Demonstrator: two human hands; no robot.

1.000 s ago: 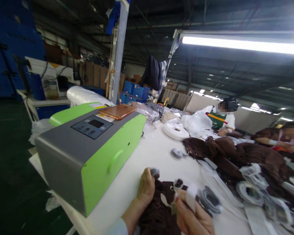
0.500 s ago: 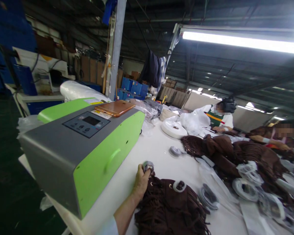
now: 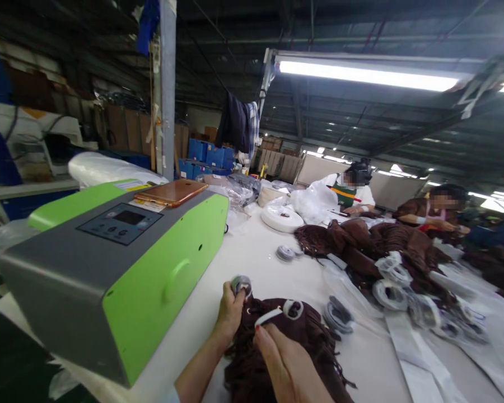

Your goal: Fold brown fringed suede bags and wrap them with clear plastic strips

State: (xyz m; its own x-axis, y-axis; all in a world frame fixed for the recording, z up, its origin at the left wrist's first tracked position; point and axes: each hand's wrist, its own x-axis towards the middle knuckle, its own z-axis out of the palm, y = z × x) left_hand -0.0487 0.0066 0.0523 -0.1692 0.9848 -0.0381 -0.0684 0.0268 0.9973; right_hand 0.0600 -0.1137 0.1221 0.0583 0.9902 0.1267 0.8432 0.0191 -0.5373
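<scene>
At the bench's near edge, the right hand lies with fingers stretched over a dark brown fringed suede piece. Its fingertips meet a thin white tape strip, but I cannot tell whether they pinch it. Just beyond, the left hand grips a small grey tape roll. A green-and-grey box-shaped machine stands along the left edge. Farther along the white bench lies a heap of brown fringed pieces, with a co-worker in a green apron at the far end.
</scene>
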